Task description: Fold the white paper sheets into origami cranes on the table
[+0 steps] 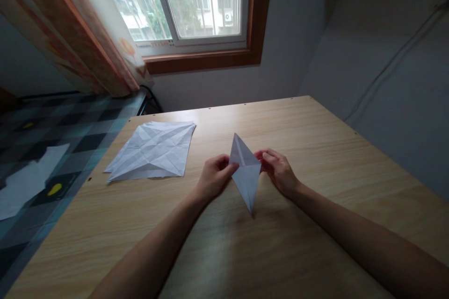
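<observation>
Pinching the left corner of a folded white paper diamond (246,180), the left hand (215,176) had its thumb laid over the front face. The right hand (279,170) curled at the opposite corner, its fingertips partly hidden behind the edge, so whether they gripped or merely supported it could not be told. The diamond stood tilted between both hands above the pale wood-grain tabletop (326,252), its lower point near the surface; contact there was unclear. A slack hold on the right could have let the layers spring apart, while too hard a press from the left thumb might have dented the thin sheet. Pushed into the wood, that lower point could have bent. Farther off, to the left, lay a stack of creased white paper sheets (157,149), and beside the table a grey-and-black checked cloth (80,124). Beyond were a peach flower-printed curtain (75,18) and a brown-framed window (203,4).
</observation>
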Motion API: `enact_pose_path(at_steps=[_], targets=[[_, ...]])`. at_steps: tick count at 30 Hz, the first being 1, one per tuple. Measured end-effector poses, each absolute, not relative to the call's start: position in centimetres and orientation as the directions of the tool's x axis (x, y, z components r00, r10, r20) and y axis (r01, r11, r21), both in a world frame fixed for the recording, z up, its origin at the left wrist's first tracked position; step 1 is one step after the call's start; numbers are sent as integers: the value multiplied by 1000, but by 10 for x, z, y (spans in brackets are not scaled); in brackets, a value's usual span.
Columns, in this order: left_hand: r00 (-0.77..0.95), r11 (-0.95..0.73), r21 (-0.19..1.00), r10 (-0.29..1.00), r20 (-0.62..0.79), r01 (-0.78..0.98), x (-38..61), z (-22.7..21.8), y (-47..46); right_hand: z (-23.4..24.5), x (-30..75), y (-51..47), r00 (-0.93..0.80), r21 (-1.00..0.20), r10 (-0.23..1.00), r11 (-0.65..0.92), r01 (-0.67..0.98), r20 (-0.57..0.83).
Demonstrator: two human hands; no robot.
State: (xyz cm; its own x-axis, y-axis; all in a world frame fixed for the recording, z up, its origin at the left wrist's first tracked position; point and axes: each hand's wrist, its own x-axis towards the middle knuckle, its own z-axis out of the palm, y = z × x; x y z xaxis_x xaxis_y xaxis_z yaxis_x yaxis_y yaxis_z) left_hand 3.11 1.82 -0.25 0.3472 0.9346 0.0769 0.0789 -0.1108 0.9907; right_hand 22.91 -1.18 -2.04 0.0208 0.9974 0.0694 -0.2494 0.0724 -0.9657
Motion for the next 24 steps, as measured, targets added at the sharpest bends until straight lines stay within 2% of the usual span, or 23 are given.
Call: enact_pose_path(at_steps=[6, 11, 15, 17, 20, 22, 24], targets=[[353, -42, 997, 934, 62, -64, 32, -3, 18, -21, 227, -12, -27, -983, 997, 68, -170, 74], [338, -10, 999, 941, 25, -46, 32, -2, 19, -26, 224, -9, -29, -990, 999, 27, -136, 31], [305, -33, 993, 950, 66, -113, 33, -2, 21, -23, 228, -4, 89, -989, 994, 74, -128, 63], [276, -62, 989, 956, 97, -133, 34, -2, 21, -15, 232, -3, 258, -983, 959, 149, -107, 117], [244, -113, 988, 960, 135, -101, 33, -1, 22, -3, 239, -5, 475, -951, 841, 308, -26, 260], [197, -164, 985, 965, 171, -53, 32, -1, 21, 0, 243, -8, 481, -924, 800, 379, 58, 359], [130, -221, 975, 968, 215, 31, 31, -1, 20, -4, 247, -10, 386, -901, 815, 413, 136, 432]])
